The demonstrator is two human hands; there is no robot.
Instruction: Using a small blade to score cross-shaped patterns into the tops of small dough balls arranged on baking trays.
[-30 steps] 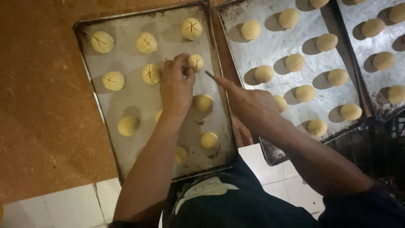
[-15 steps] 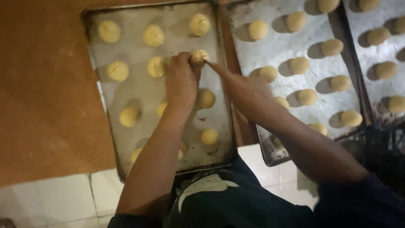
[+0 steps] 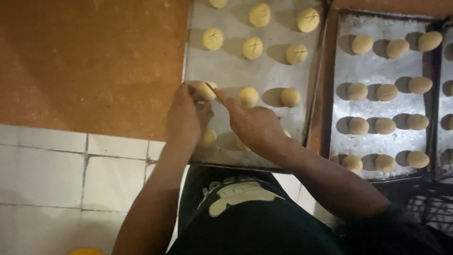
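Two hands meet over one dough ball (image 3: 206, 90) at the left edge of the near tray (image 3: 226, 71), seen from the head camera, the only view. The left hand (image 3: 185, 118) is curled around the ball, fingertips closed on its side to steady it; the right hand (image 3: 255, 125) is pinched shut on what looks like a thin blade or stick, though the tool is too small and dim to be sure, its tip resting on the ball's top. Balls farther up the tray carry crossed cuts; the two to the right in this row look unmarked. Pressing too hard could flatten or split the soft dough, and the steadying fingers sit so close to the tip that a slip might nick them. The right forearm lies across the front row, so a dropped wrist could squash a ball beneath it. The tray's front edge overhangs the tiled tabletop (image 3: 56, 165) toward the body, so leaning weight on it could tip it. A second tray (image 3: 377, 101) of plain balls sits just beside.
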